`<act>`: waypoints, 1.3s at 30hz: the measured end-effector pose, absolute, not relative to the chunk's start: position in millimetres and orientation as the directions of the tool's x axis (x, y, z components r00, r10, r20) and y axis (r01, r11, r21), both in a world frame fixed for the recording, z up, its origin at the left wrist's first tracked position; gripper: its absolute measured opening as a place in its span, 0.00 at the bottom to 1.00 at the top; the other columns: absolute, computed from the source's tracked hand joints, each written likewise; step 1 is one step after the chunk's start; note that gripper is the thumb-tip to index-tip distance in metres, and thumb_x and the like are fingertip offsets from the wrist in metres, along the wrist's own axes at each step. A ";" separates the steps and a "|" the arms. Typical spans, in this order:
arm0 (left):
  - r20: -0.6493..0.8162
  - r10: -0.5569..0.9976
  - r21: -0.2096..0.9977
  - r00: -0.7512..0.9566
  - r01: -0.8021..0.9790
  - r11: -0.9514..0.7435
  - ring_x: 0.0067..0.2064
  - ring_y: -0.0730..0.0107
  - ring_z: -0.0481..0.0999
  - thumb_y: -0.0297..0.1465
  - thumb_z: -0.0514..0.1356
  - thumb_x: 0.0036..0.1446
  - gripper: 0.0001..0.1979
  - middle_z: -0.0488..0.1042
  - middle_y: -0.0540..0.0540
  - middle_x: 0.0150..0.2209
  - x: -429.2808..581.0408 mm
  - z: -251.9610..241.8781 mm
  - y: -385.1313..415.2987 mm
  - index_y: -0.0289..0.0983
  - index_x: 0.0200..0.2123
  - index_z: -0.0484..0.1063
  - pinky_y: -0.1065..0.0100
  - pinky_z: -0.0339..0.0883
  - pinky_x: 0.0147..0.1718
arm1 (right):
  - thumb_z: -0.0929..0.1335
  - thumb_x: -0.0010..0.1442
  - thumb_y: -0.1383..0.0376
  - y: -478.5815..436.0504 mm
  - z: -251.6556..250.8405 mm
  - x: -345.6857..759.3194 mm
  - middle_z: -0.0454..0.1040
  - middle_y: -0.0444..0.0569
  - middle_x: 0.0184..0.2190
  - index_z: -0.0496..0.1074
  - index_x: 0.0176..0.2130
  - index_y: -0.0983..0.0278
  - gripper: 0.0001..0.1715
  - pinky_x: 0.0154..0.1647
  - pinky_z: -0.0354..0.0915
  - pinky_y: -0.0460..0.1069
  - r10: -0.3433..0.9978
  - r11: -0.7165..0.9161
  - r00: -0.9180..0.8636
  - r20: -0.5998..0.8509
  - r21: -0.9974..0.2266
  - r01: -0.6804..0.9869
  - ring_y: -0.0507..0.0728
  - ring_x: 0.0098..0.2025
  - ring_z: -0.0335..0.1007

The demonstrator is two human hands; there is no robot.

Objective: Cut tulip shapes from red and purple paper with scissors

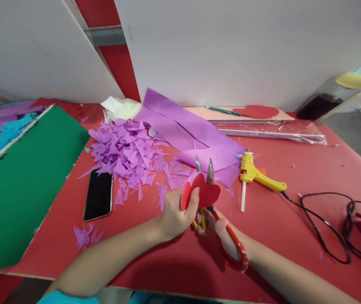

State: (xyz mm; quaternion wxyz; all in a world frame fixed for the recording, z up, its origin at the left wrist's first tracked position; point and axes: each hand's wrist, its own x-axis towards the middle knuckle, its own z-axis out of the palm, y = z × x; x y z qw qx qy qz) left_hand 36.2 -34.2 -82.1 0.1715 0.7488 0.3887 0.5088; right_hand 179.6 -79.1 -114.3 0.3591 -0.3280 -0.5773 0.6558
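Note:
My left hand [176, 213] pinches a red paper cutout [208, 196] with rounded lobes, a purple layer showing at its left edge. In my right hand [220, 230] is a pair of scissors [238, 250] with red handles, and a yellow part shows by the fingers. The two blades stand apart and point away from me, their lower stretch hidden behind the red paper. Beyond the hands lie a folded purple paper sheet [187, 131] and a heap of purple paper scraps [130, 145].
A black-screened phone [98, 195] lies left of my hands, beside a green board [25, 185]. A yellow glue gun [259, 174] with a black cord [322, 228] rests at right. Farther back are plastic-wrapped sheets [275, 134], a green pen [224, 111] and a yellow-lidded bottle [332, 95].

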 end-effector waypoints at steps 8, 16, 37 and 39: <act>0.668 0.734 0.613 0.122 0.471 -0.635 0.11 0.83 0.59 0.23 0.56 0.57 0.17 0.60 0.57 0.12 36.4 -86.0 -32.5 0.36 0.17 0.59 0.77 0.48 0.11 | 0.48 0.53 0.33 -77.6 -111.4 178.3 0.55 0.43 0.26 0.56 0.31 0.62 0.37 0.27 0.54 0.49 0.867 -0.051 -0.498 -0.024 -0.998 -0.041 0.52 0.26 0.49; 0.679 0.723 0.578 0.130 0.514 -0.634 0.12 0.83 0.57 0.23 0.56 0.57 0.16 0.58 0.57 0.12 36.3 -85.4 -32.5 0.36 0.18 0.58 0.75 0.48 0.11 | 0.47 0.53 0.33 -79.5 -114.2 177.0 0.56 0.43 0.24 0.58 0.28 0.62 0.39 0.24 0.55 0.49 0.896 -0.104 -0.436 -0.083 -0.994 -0.025 0.51 0.24 0.49; 0.673 0.726 0.599 0.140 0.472 -0.646 0.13 0.84 0.54 0.22 0.55 0.57 0.16 0.56 0.58 0.13 36.4 -85.5 -31.9 0.36 0.19 0.57 0.76 0.48 0.11 | 0.53 0.46 0.29 -81.0 -110.5 169.6 0.54 0.40 0.19 0.55 0.26 0.60 0.38 0.19 0.49 0.48 0.879 -0.252 -0.451 -0.156 -0.954 -0.161 0.50 0.19 0.46; 0.686 0.713 0.580 0.144 0.483 -0.656 0.13 0.84 0.54 0.22 0.56 0.57 0.16 0.56 0.59 0.13 36.3 -85.3 -31.9 0.36 0.19 0.57 0.76 0.48 0.11 | 0.53 0.47 0.30 -81.0 -109.0 169.9 0.54 0.40 0.19 0.55 0.26 0.60 0.38 0.19 0.49 0.48 0.879 -0.242 -0.454 -0.142 -0.955 -0.169 0.50 0.19 0.46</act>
